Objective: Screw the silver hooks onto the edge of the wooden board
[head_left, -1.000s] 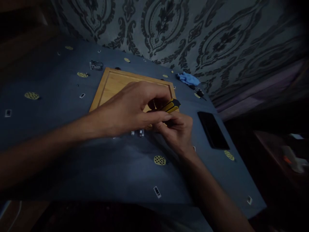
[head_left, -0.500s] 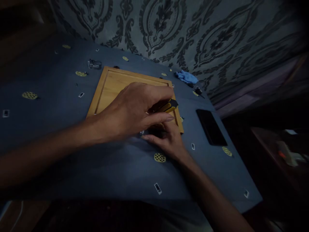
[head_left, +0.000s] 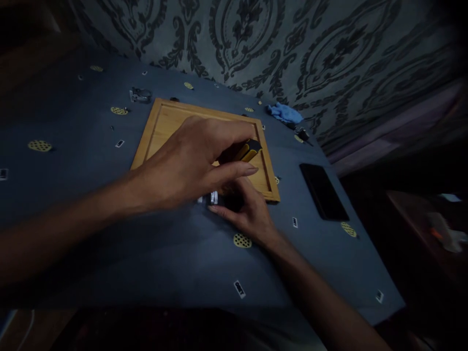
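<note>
My left hand (head_left: 197, 158) is closed around a screwdriver (head_left: 249, 150); its black and yellow handle end sticks out between thumb and fingers, and its shaft is hidden. Below it, over the near edge of a framed wooden panel (head_left: 171, 118), my right hand (head_left: 252, 212) is curled with thumb and fingers around a small silver metal fitting (head_left: 214, 197). Only a bright bit of that fitting shows, so its full shape cannot be made out. The panel lies flat on the table, partly covered by both hands.
A metal cabinet hinge (head_left: 140, 95) lies behind the panel's left corner, with a small screw (head_left: 112, 128) nearer. To the right are a black phone (head_left: 323, 191), a blue cloth (head_left: 285, 113) and a small dark object (head_left: 302, 135). A patterned wall (head_left: 248, 34) bounds the table's back.
My left hand and the screwdriver have shifted slightly left and up, turning a little. More of the silver fitting shows beside my right thumb. The view has moved slightly.
</note>
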{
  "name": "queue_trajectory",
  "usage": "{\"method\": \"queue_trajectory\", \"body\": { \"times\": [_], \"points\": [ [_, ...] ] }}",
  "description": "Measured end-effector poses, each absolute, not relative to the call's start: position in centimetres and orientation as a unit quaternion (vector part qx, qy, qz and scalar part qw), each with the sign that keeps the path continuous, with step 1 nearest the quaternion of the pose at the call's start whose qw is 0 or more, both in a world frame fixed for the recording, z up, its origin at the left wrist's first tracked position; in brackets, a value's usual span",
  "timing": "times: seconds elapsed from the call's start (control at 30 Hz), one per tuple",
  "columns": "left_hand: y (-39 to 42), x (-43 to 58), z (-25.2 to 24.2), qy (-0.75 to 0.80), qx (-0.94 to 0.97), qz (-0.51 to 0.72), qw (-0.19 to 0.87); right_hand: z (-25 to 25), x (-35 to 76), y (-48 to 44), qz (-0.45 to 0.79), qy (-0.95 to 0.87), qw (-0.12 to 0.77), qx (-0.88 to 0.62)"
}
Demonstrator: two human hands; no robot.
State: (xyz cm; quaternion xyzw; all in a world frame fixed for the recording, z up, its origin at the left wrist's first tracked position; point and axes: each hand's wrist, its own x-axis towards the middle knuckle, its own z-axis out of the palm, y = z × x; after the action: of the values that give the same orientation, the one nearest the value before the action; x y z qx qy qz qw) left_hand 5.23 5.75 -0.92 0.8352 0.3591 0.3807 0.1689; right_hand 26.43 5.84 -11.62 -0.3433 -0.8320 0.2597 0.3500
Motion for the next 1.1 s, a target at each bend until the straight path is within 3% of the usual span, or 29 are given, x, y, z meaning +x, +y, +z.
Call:
{"method": "queue_trajectory", "body": {
  "times": [0.4, 0.6, 1.1],
  "points": [
    [5.6, 5.2, -1.2, 0.385, 0.854, 0.325, 0.132, -11.4, 26.5, 5.8, 0.268, -0.825, 0.342, -0.360],
    [5.8, 5.8, -2.0, 0.386, 0.844, 0.360, 0.097, -11.7, 26.5, 5.9, 0.256, -0.827, 0.361, -0.347],
    [6.8, 5.4, -1.4, 0.357, 0.850, 0.346, 0.174, -11.8, 26.5, 5.8, 0.277, -0.817, 0.361, -0.353]
  ]
}}
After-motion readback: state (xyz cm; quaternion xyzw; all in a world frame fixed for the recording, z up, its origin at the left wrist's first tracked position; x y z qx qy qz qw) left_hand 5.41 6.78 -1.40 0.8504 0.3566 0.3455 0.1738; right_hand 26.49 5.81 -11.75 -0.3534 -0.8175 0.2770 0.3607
